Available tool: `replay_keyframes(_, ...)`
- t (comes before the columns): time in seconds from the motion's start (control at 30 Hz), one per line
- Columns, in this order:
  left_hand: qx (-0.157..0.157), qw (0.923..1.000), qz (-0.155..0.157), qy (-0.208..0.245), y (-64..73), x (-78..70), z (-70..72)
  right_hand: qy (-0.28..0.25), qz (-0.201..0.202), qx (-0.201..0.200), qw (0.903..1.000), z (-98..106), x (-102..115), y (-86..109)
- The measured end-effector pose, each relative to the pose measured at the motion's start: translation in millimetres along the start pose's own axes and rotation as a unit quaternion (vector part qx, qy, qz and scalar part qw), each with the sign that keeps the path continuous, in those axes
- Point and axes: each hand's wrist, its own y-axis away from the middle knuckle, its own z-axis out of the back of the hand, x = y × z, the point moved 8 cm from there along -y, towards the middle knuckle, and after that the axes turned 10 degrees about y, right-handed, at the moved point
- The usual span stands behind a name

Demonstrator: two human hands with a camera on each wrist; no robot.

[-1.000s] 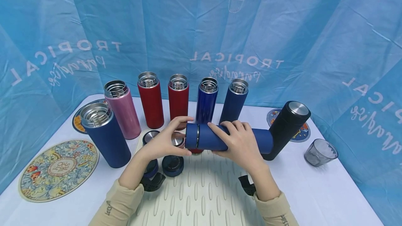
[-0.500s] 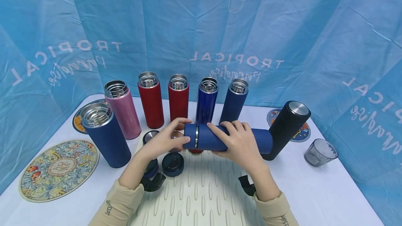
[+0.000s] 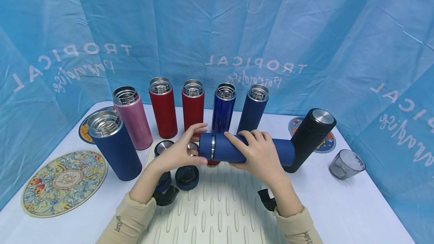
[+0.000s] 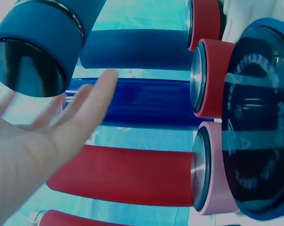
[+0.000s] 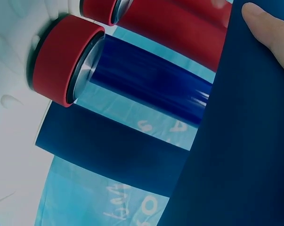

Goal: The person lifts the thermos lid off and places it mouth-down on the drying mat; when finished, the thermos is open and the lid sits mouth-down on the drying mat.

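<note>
My right hand [image 3: 259,155] grips a dark blue thermos bottle [image 3: 223,150] held sideways above the pale ribbed mat, with its capped end to the left. A thin silver ring separates the lid [image 3: 205,147] from the body. Around that lid end, my left hand [image 3: 179,150] has its fingers and thumb spread. In the left wrist view a gap shows between those fingers [image 4: 97,101] and the lid's dark, shiny end [image 4: 26,70]. The bottle's body [image 5: 236,141] fills the right of the right wrist view, one fingertip [image 5: 255,12] resting on it.
Uncapped bottles stand behind: blue [image 3: 115,150], pink [image 3: 133,119], two red [image 3: 163,114], glossy blue [image 3: 223,112] and matte blue [image 3: 252,112]. Several loose lids [image 3: 187,178] lie on the mat [image 3: 220,214] by my left wrist. A capped black bottle [image 3: 308,142] and a glass [image 3: 346,165] stand right.
Half a second ago my left thumb lay on the lid; now the left fingers have spread away from it. My right hand and the bottle have stayed nearly still.
</note>
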Motion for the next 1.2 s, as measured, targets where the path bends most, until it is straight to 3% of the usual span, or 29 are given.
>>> replay_keyframes(0.13, 0.024, 0.998, -0.058, 0.004, 1.4, -9.2, -4.3, 0.0, -0.008, 0.003, 1.0, 0, -3, 0.0)
replay_keyframes(0.23, 0.016, 0.9966, -0.081, 0.002, 1.2, -13.7, -3.6, 0.001, -0.006, 0.001, 1.0, 0, -3, -0.2)
replay_keyframes(0.33, -0.004, 0.9975, -0.071, -0.004, 0.6, -12.4, 0.1, 0.002, -0.002, -0.004, 1.0, 0, -3, -0.5)
replay_keyframes(0.53, -0.03, 0.9992, -0.021, -0.014, 0.4, -4.4, 7.8, -0.001, -0.007, -0.002, 1.0, 1, -3, -0.8)
replay_keyframes(0.77, -0.059, 0.9981, -0.008, -0.013, 1.3, -2.8, 16.9, 0.003, -0.03, 0.009, 0.9995, 2, -10, 0.0)
replay_keyframes(1.03, -0.063, 0.9979, 0.0, -0.019, 1.8, -2.0, 17.8, -0.017, -0.115, -0.019, 0.993, 7, -26, 1.2)
replay_keyframes(1.2, -0.058, 0.9981, -0.003, -0.021, 2.8, -2.6, 16.8, -0.073, -0.186, -0.069, 0.9775, 13, -36, 4.4)
